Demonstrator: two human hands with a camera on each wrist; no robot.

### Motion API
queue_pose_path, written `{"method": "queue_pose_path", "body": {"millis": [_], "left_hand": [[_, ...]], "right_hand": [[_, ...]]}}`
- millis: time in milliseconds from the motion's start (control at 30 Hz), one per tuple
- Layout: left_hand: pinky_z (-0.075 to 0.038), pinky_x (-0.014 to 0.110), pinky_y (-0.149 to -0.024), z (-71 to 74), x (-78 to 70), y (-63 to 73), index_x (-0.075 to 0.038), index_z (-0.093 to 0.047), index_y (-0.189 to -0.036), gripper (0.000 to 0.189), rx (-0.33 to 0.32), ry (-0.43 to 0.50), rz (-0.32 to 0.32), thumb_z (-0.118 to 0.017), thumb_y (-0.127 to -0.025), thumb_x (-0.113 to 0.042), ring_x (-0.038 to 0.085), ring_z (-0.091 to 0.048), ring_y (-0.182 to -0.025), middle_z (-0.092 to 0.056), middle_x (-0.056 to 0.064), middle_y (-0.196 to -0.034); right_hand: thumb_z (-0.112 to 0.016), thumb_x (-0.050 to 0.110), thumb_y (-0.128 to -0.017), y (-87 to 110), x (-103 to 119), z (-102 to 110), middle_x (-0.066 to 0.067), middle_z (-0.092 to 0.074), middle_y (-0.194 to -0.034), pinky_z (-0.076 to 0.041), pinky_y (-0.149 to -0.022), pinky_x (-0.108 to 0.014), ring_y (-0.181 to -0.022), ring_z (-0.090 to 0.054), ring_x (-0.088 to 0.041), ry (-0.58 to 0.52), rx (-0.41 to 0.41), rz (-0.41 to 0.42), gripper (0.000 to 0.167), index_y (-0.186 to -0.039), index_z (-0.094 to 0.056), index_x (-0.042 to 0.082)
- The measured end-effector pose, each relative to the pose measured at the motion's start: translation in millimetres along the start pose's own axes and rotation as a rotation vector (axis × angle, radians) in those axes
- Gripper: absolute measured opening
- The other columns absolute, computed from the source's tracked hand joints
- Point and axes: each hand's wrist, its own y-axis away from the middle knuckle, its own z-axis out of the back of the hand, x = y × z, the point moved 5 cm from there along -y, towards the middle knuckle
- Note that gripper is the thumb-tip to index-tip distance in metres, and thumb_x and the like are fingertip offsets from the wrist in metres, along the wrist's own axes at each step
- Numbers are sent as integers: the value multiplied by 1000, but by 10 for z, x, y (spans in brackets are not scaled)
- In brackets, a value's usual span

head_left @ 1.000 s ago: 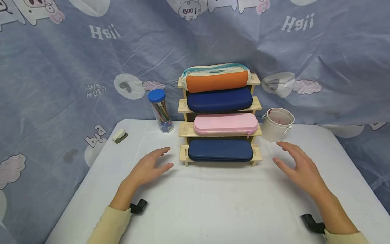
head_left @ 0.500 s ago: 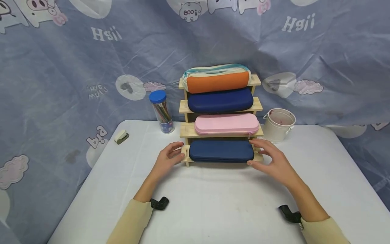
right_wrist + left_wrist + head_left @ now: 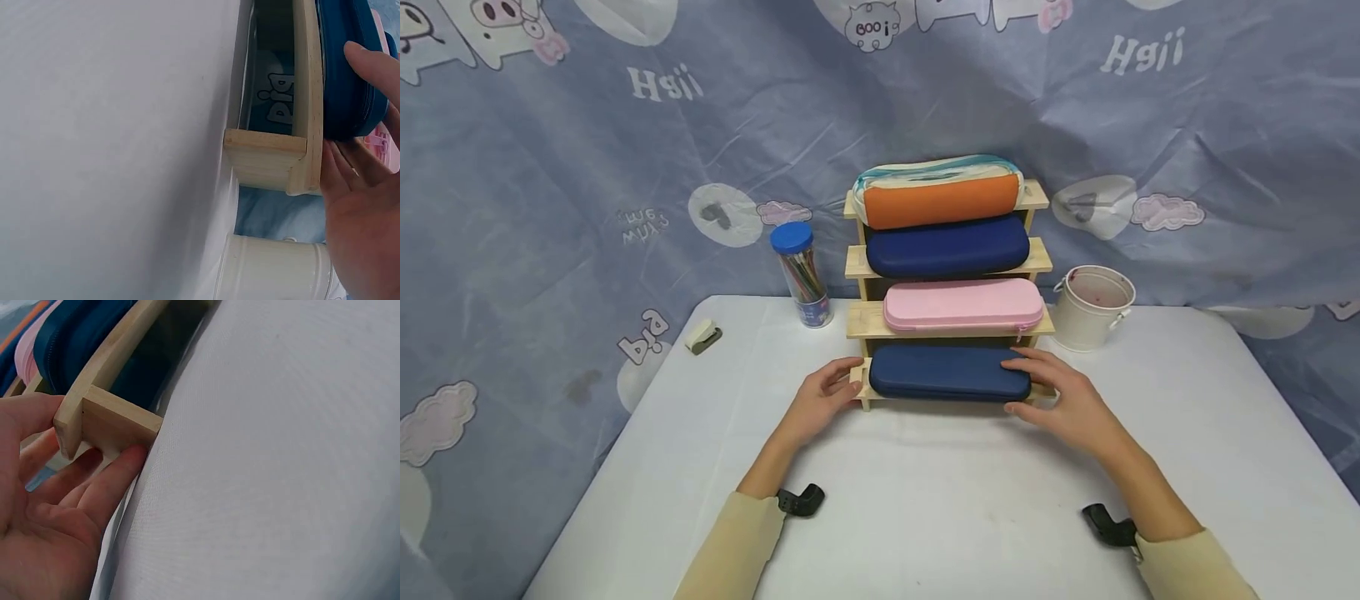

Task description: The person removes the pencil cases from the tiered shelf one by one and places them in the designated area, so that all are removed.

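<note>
A dark blue pencil case (image 3: 947, 372) lies on the lowest step of a tiered wooden rack (image 3: 865, 321). My right hand (image 3: 1063, 400) grips the case's right end; in the right wrist view one digit lies across the dark blue case (image 3: 344, 81), with other fingers by the step's end. My left hand (image 3: 822, 402) is at the step's left end; in the left wrist view its curled fingers touch the wooden rack (image 3: 119, 419) and hold its end. Higher up rest a pink pencil case (image 3: 962, 304), a navy pencil case (image 3: 947, 247) and an orange and white pencil case (image 3: 940, 196).
Left of the rack stands a clear tube of pencils (image 3: 803, 279) with a blue lid. A small stapler (image 3: 703, 337) lies further left. A cream bucket (image 3: 1090, 312) is close to the rack's right side. A patterned cloth (image 3: 587, 167) hangs behind the white table (image 3: 925, 500).
Both hands have moved inward and forward from either side to the lowest step. The right fingers have come over the dark blue case's right end; the left hand has reached the rack's left end.
</note>
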Motion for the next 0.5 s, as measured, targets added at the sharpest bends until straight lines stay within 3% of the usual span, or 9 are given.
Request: {"method": "queue_pose_path", "body": {"millis": [133, 367, 500], "left_hand": [[-55, 42, -83, -8, 9, -7, -8, -51, -137, 46, 16, 19, -5, -65, -94, -16, 28, -58, -114, -50, 15, -138], [-54, 46, -86, -23, 13, 6, -12, -48, -139, 45, 17, 60, 71, -61, -96, -15, 28, -58, -115, -48, 12, -140], [-53, 46, -86, -20, 23, 18, -11, -48, -139, 46, 12, 65, 79, -62, -96, -17, 29, -57, -116, -46, 13, -141]], "right_hand": [[-85, 22, -75, 33, -5, 37, 1, -44, -143, -42, -94, -12, -121, -51, -15, -11, -32, -2, 59, -128, -61, 27], [-86, 17, -74, 134, -54, 104, 1, -44, -143, -45, -93, -19, -125, -45, -9, -99, -74, -57, 58, -127, -63, 24], [-84, 12, -75, 211, -108, 184, -1, -43, -143, -42, -92, -14, -124, -42, -2, -120, -94, -77, 58, -127, -63, 21]]}}
